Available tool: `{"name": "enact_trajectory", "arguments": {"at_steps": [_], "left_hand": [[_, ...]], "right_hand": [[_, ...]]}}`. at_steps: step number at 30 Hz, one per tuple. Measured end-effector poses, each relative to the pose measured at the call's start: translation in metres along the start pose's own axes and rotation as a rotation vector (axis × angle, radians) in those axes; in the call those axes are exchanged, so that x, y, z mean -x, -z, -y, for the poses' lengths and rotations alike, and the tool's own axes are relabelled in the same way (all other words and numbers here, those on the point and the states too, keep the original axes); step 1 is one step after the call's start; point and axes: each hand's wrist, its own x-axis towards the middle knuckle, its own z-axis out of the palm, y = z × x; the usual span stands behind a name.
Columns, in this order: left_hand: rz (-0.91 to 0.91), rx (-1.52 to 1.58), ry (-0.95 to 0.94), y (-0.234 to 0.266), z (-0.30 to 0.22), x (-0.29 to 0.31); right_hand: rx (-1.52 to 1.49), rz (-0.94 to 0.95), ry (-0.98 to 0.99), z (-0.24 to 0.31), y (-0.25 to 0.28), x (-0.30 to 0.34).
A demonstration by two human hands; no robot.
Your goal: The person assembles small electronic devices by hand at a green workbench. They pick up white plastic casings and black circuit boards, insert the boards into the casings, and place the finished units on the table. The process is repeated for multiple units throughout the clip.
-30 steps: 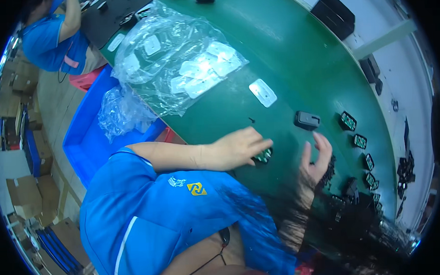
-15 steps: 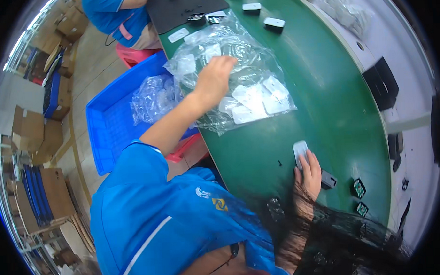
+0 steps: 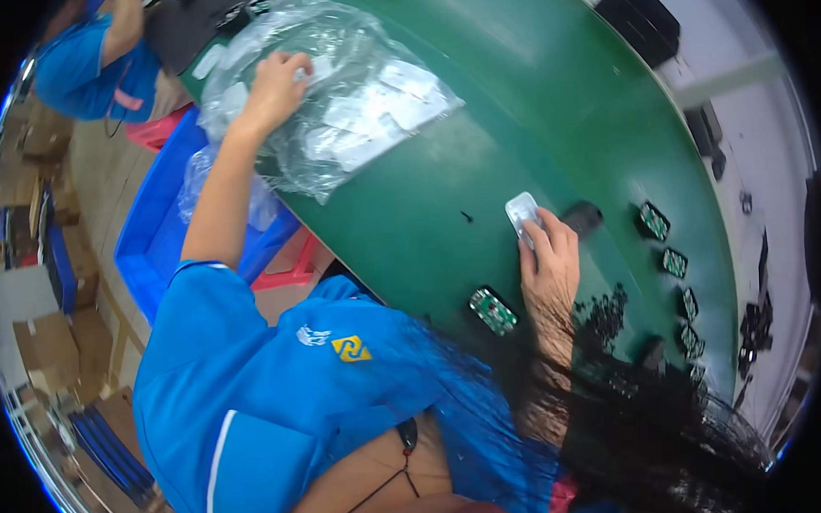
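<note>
My left hand (image 3: 276, 91) is over a clear plastic bag (image 3: 336, 56) at the far left of the bench. Its fingers are curled together at a whitish piece inside or at the bag, too blurred to name. Several flat white covers (image 3: 361, 123) lie in the bag. Around a white rectangular cover (image 3: 521, 209) on the bench, the fingers of my right hand (image 3: 550, 252) are closed at its near end. A black housing (image 3: 582, 217) lies just right of that hand. Left of my right wrist, a black housing with a green circuit board (image 3: 494, 310) faces up.
Several more board-filled housings (image 3: 653, 221) line the bench's right side. Small black parts (image 3: 602, 315) are heaped near my right forearm. A blue bin (image 3: 135, 257) adjoins the bench's left edge above a pink stool (image 3: 289, 265). A co-worker (image 3: 87, 69) sits at far left. Dark hair covers the lower right.
The whole view has shifted, with the bag now farther left. My left fingers have curled more tightly at the bag. My right hand stays on the white cover; the circuit-board housing beside it shows clearly.
</note>
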Motion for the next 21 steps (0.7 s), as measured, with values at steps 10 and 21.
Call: {"name": "enact_trajectory", "arguments": {"at_steps": [10,21], "left_hand": [[-0.197,0.048,0.086,0.027,-0.044,0.014],[0.598,1.116,-0.37,0.008,-0.275,0.053]], "right_hand": [[0.027,-0.274,-0.322,-0.016,0.053,0.069],[0.065,-0.163,-0.446,-0.039,0.05,0.102]]}}
